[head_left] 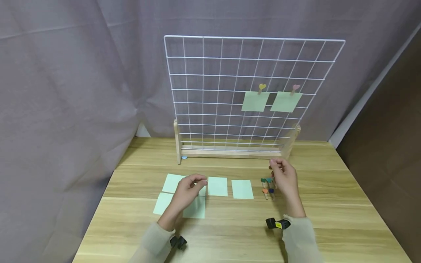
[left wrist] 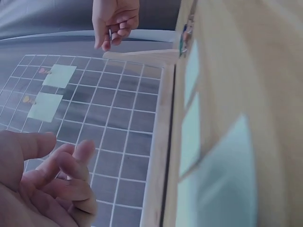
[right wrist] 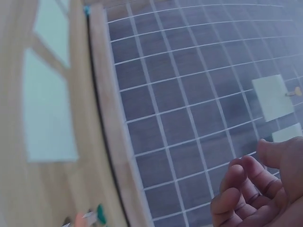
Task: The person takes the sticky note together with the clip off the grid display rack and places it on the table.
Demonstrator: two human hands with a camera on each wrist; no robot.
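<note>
My left hand (head_left: 188,193) hovers over the pale green paper squares on the table, fingers loosely bent and nothing between thumb and fingertips. One square (head_left: 194,208) lies partly beneath it; two others, a near one (head_left: 217,186) and a farther one (head_left: 242,189), lie to its right. My right hand (head_left: 285,177) is raised just above small heart-topped clothespins, among them an orange one (head_left: 265,191) and a green one (head_left: 263,180). Its fingers are loosely bent too, and in the right wrist view the thumb stands apart from the empty fingers (right wrist: 248,177).
Behind the hands a white wire grid (head_left: 210,91) stands in a wooden base (head_left: 230,152). Two green squares hang on its right side, one under a yellow heart clothespin (head_left: 262,87), one under a pink one (head_left: 295,88). A small blue item (head_left: 184,157) lies by the base's left foot.
</note>
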